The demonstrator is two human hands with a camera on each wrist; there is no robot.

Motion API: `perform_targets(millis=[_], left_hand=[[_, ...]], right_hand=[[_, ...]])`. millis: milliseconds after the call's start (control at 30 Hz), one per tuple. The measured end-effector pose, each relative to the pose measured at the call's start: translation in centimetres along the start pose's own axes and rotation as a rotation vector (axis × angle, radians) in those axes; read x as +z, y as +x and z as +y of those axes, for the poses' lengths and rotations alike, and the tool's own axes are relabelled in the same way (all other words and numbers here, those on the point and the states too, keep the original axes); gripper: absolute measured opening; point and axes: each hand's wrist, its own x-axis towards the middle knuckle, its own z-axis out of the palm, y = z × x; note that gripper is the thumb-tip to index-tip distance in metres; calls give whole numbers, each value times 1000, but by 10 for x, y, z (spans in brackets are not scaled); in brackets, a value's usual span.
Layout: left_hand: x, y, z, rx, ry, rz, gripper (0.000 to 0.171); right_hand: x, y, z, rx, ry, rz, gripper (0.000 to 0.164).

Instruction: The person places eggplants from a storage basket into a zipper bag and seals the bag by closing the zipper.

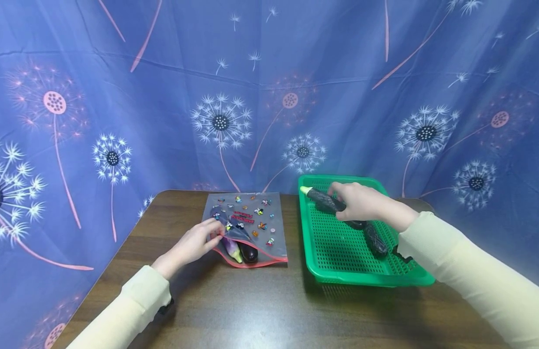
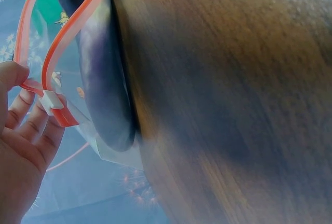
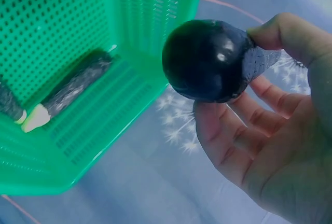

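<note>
Light yellow sleeves (image 1: 470,276) come in low on both sides, closest to us, and each one ends in a busy grip. On the right, the right grip (image 1: 361,202) has its thumb and fingers around a long eggplant (image 1: 323,199), dark and shiny, with a pale tip. It is over the green basket (image 1: 361,278), and its tip points to the basket's far left corner. Part of it seems to be in bumpy clear wrap. Another dark eggplant (image 1: 376,242) lies in the basket, and the right wrist view shows two in there. On the left, the left grip (image 1: 197,242) is nearly closed, holding the red edge of a zip bag (image 1: 275,259) at one corner, near a white slider (image 2: 52,101). That bag lies flat on the brown desk (image 1: 260,310), with its mouth to the person. Two eggplants are inside, a purple one (image 1: 231,248) with a green end and a very dark one (image 1: 249,253), side by side close to the mouth. To do this well, I think the right grip should hold tight, because smooth skin and wrap could slip. Lifting the eggplant high would help it miss the basket wall. The left grip should pull the top edge up, so the gap is tall. Those two eggplants take up much of the mouth, so nudging them deeper would make room. Slow and gentle is best, so the zip does not bend or tear.
</note>
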Motion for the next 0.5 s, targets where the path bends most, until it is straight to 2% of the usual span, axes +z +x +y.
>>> perform_targets(millis=[267, 500], left_hand=[[1, -1, 0, -4, 4, 0, 16], [0, -1, 0, -8, 2, -4, 14]], right_hand=[[3, -5, -20, 19, 30, 47, 51], [12, -6, -34, -13, 98, 54, 50]])
